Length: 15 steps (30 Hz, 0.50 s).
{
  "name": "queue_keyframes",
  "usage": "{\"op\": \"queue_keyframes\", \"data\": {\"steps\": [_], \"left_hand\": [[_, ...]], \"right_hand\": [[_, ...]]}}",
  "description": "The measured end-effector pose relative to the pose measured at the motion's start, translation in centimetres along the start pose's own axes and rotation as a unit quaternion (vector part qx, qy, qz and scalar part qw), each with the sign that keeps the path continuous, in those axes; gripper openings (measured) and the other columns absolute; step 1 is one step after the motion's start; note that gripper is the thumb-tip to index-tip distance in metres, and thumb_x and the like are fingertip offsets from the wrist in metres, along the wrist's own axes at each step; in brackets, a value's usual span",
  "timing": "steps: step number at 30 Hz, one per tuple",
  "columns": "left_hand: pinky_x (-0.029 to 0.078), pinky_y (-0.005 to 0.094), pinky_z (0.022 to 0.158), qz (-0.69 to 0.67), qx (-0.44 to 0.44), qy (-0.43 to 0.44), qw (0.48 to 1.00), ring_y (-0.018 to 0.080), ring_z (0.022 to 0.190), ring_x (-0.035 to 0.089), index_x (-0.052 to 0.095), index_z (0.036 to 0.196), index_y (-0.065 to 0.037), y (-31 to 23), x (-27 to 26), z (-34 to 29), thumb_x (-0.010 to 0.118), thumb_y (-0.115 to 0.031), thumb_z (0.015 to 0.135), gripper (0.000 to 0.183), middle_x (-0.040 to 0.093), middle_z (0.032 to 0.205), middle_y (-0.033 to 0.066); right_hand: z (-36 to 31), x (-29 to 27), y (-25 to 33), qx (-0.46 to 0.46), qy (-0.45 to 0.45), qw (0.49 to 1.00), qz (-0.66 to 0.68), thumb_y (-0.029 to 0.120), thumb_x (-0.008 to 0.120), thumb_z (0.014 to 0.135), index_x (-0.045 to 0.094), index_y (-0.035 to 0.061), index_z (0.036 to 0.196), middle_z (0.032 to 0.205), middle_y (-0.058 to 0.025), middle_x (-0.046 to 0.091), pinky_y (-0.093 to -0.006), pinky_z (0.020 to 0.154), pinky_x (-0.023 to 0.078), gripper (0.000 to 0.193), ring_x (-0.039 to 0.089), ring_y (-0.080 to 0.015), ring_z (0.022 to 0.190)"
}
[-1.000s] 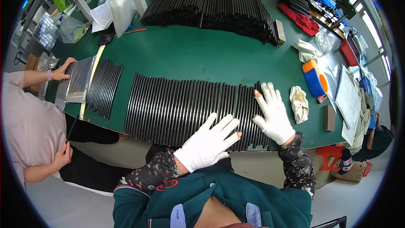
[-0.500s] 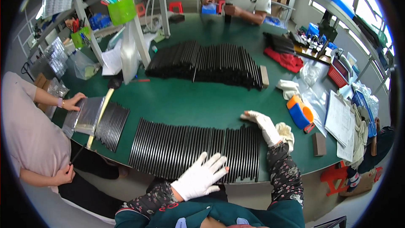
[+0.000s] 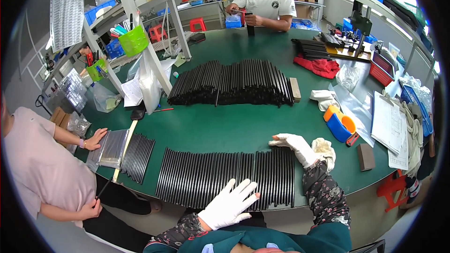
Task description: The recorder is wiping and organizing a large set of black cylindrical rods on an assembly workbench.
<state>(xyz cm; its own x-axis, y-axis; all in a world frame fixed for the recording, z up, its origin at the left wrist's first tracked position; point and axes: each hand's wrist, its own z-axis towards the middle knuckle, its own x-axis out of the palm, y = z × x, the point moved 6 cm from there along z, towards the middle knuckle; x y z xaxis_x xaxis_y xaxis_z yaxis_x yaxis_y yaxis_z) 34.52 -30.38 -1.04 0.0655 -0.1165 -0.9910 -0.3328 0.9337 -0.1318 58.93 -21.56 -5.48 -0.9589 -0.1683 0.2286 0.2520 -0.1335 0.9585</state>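
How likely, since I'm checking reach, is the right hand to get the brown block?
Probably yes: the brown block sits uncovered, with only a cloth partly between it and the right hand.

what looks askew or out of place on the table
In the far heap of black rods, one rod seems to jut past its neighbours, breaking the front edge. The near row of rods shows a slim gap right of its middle, unlike its mostly close packing. No spill shows.

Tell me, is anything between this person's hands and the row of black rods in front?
Nothing visible beyond the gloves: the left hand lies over the near edge of the rods, the right hand at their far right corner. The crumpled cloth lies aside, to the right.
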Motion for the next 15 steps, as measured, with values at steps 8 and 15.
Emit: {"op": "queue_keyframes", "data": {"steps": [8,15], "left_hand": [[0.032,0.0540,0.107,-0.010,-0.001,-0.006,1.000,0.0331,0.135,0.038,0.049,0.134,-0.007,0.06,0.12,-0.27,0.066,-0.042,0.084,0.064,0.041,0.143,0.0158],[0.033,0.0545,0.107,-0.008,-0.003,0.003,1.000,0.0334,0.135,0.038,0.049,0.134,-0.007,-0.06,0.20,-0.20,0.067,-0.042,0.083,0.064,0.041,0.144,0.0159]], "right_hand": [[-0.31,0.28,-0.04,-0.002,0.012,1.000,0.000,0.034,0.054,0.097,0.059,-0.0059,0.123,0.122,-0.0184,0.064,-0.0401,0.105,0.041,0.048,0.063,-0.0292,0.113],[-0.45,0.44,0.06,0.001,0.011,1.000,-0.006,0.035,0.053,0.097,0.059,-0.0060,0.122,0.122,-0.0185,0.064,-0.0402,0.105,0.041,0.048,0.062,-0.0296,0.113]]}}
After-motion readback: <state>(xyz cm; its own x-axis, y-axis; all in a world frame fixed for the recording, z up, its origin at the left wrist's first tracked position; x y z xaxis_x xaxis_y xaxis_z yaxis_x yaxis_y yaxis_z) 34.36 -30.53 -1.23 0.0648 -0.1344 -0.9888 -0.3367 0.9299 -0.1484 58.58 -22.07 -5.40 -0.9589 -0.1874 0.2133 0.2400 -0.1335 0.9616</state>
